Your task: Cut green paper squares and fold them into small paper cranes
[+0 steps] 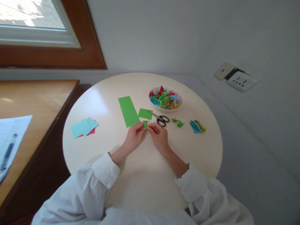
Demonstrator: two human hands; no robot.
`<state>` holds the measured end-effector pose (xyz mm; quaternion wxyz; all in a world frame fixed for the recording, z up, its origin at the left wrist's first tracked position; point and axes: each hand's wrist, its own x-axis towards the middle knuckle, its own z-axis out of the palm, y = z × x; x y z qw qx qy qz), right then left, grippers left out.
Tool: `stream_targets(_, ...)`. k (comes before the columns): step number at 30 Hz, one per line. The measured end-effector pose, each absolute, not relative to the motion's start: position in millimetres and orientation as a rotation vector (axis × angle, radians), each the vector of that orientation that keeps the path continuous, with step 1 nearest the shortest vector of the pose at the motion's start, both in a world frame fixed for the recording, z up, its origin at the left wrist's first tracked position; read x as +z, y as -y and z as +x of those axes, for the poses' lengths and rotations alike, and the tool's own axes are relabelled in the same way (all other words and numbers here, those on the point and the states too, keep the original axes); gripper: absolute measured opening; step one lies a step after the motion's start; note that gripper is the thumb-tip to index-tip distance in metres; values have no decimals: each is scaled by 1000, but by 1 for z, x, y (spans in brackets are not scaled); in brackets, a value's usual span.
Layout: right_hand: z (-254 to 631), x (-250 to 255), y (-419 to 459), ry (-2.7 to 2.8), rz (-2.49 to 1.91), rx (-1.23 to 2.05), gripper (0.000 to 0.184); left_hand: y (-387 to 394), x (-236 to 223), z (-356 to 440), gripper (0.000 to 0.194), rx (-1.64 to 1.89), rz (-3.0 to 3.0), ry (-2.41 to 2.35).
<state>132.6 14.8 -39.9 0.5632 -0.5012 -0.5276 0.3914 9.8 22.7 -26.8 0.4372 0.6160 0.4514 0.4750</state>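
Note:
Between my two hands is a small folded piece of green paper, pinched from both sides above the round table. My left hand grips its left side with the fingers closed. From the right, my right hand pinches it between thumb and fingers. Just beyond lie a long green paper strip and a smaller green paper piece. Black-handled scissors rest with their blades over that smaller piece. Small folded green papers sit to the right of my right hand.
A white bowl full of colourful folded paper cranes stands at the back right. Coloured paper strips lie at the right. Light blue and red paper sheets are at the left. The round table stands beside a wooden desk.

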Motion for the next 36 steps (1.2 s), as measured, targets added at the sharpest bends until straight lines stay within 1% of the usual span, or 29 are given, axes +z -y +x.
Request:
stream_targets(9,128,-39,-15,1141,-1140,1014,8,-23,-27,9,19,1188,1625,-1147)
stream_targets(16,126,-35,-17,966,-1130,1131,23,-23,-24,9,14,1182,1447,-1122)
stream_targets(21,128,-38,-17,1109,-1159,1161,21,-24,-21,8,10,1171,1277,-1063)
stream_targets(25,131,-38,-13,1318,-1165,1103,25,-22,-18,9,9,1139,1177,-982)
stream_targets(29,132,-36,-10,1396,-1170,1050,28,-20,-18,9,6,1117,1143,-969)
stream_targets(32,132,-36,-9,1430,-1181,1014,28,-20,-18,9,9,1138,1133,-989)
stream_targets(36,132,-36,-8,1474,-1182,990,27,-20,-17,11,20,1163,1114,-1046)
